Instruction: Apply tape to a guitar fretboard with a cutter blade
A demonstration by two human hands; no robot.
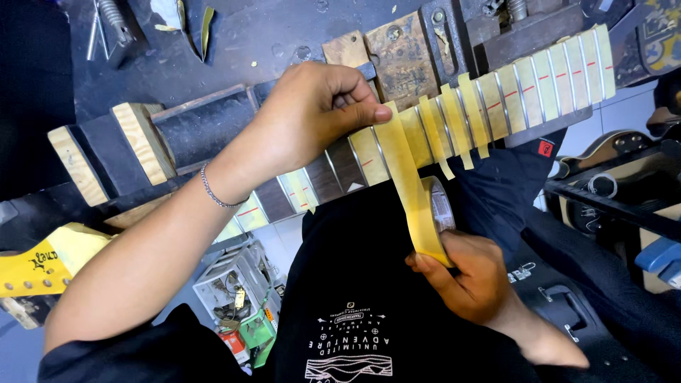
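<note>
While pressing down across the guitar neck (333, 170), pinches the top of the yellow tape strip (406, 174) with the left hand (312, 117), thumb and fingers curled over it. Grips the tape roll (440, 209) in the right hand (468, 276), below the neck, strip stretched taut between. Likely light, thin, limp, sticky; probably creases or tears easily. Best held by the roll's rim and the strip's end.

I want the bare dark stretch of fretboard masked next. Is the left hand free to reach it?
Probably yes: the left hand already rests on the guitar neck beside that stretch, pinning only the tape strip; nothing lies between.
</note>
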